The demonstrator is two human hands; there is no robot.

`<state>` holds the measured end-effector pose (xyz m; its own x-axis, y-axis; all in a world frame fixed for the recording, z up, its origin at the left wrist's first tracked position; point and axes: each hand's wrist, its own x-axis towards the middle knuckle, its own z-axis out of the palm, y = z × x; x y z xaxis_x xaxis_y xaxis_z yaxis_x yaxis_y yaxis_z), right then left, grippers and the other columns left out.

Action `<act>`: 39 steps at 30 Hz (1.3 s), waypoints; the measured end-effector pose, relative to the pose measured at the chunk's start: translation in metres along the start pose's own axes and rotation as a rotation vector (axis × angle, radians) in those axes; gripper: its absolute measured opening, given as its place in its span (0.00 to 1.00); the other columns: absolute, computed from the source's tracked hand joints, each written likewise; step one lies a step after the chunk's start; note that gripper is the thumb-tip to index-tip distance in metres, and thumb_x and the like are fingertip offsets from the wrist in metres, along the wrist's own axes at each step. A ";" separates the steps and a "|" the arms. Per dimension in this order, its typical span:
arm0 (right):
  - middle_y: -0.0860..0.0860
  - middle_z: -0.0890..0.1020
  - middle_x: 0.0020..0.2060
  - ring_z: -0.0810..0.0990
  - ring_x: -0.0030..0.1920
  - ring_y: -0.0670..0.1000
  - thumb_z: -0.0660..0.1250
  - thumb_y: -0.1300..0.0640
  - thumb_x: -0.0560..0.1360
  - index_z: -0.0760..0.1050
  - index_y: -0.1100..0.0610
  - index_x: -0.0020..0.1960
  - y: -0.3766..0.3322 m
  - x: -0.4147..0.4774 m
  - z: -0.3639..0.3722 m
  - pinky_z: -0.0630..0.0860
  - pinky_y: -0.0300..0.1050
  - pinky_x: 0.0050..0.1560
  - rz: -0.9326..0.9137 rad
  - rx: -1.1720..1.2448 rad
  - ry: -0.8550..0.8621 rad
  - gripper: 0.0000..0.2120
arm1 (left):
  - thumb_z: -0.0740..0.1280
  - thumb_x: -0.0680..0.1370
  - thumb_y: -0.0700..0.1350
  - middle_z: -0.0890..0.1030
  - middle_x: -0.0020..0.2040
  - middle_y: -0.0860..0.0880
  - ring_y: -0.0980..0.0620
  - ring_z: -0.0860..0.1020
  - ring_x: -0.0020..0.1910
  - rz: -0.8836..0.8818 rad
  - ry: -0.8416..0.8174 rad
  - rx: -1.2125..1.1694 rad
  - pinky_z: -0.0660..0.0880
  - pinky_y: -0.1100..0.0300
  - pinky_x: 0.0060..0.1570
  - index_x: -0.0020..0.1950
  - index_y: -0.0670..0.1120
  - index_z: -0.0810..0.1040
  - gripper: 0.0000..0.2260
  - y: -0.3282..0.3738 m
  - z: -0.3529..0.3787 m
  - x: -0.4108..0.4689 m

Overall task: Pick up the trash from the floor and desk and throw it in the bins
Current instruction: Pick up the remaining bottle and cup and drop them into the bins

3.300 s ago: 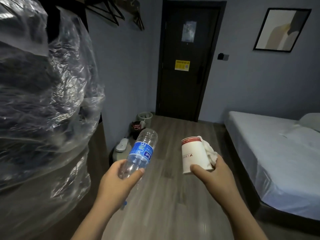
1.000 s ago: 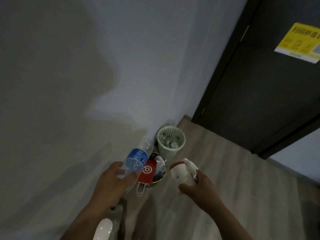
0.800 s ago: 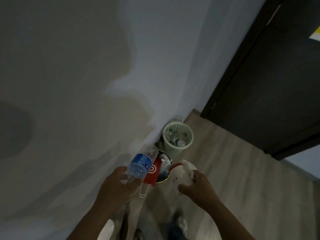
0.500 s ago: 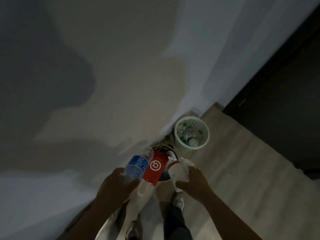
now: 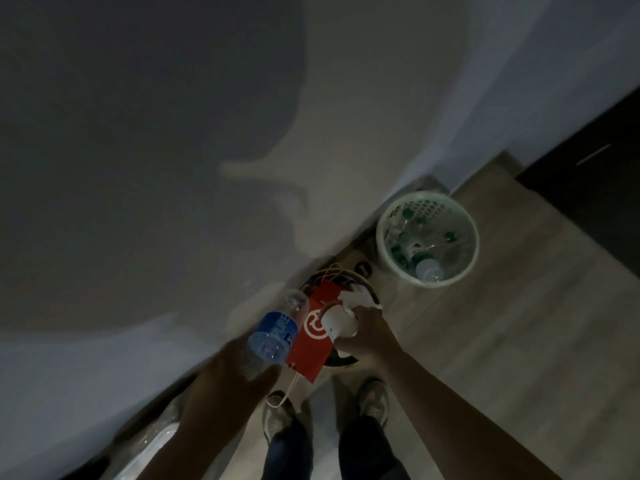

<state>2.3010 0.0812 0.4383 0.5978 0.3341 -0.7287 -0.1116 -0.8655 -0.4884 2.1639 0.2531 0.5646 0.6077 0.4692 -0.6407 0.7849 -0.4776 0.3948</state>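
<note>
Head view: left hand [image 5: 242, 372] wrapped round a blue-labelled water bottle [image 5: 275, 336], held beside the dark bin [image 5: 341, 363]. Right hand [image 5: 367, 337] gripping a tissue-stuffed paper cup [image 5: 337, 322] tipped over that bin, apparently to drop it in. Green basket bin [image 5: 474, 244] just beyond holds bottles, a likely place for the bottle.

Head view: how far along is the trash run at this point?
Done: the green bin already holds bottles, and a red bag sits in the dark bin. In hand: the left grip holds a water bottle; the right grip holds a paper cup with tissue over the dark bin. Left: dropping both.
</note>
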 end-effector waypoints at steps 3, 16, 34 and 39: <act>0.55 0.70 0.66 0.70 0.66 0.55 0.74 0.48 0.67 0.64 0.56 0.72 0.013 0.045 0.025 0.72 0.52 0.63 -0.015 0.016 -0.006 0.37 | 0.71 0.74 0.53 0.74 0.43 0.59 0.62 0.75 0.40 0.017 -0.005 0.000 0.72 0.72 0.39 0.58 0.51 0.70 0.17 -0.008 0.022 0.042; 0.53 0.72 0.64 0.74 0.61 0.52 0.71 0.51 0.73 0.68 0.55 0.69 0.077 0.063 0.025 0.74 0.46 0.60 0.014 0.092 0.023 0.27 | 0.70 0.73 0.57 0.75 0.45 0.53 0.62 0.72 0.37 0.003 0.007 0.139 0.67 0.68 0.32 0.61 0.47 0.69 0.23 0.007 0.069 0.118; 0.51 0.72 0.64 0.74 0.60 0.48 0.66 0.51 0.75 0.66 0.50 0.71 0.185 -0.011 -0.097 0.73 0.39 0.56 0.262 0.172 0.153 0.25 | 0.75 0.70 0.47 0.75 0.55 0.38 0.42 0.74 0.55 0.427 0.088 0.027 0.68 0.58 0.50 0.61 0.37 0.73 0.24 0.236 0.152 0.172; 0.51 0.72 0.63 0.74 0.55 0.47 0.66 0.51 0.75 0.66 0.50 0.70 0.181 -0.035 -0.104 0.74 0.42 0.58 0.252 0.215 0.182 0.24 | 0.70 0.73 0.43 0.79 0.49 0.41 0.43 0.77 0.52 0.499 -0.018 0.120 0.73 0.54 0.51 0.54 0.38 0.76 0.13 0.235 0.142 0.148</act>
<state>2.3425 -0.1258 0.4257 0.6594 0.0319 -0.7511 -0.4259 -0.8074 -0.4082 2.4212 0.1048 0.4690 0.9020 0.1501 -0.4047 0.3795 -0.7227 0.5777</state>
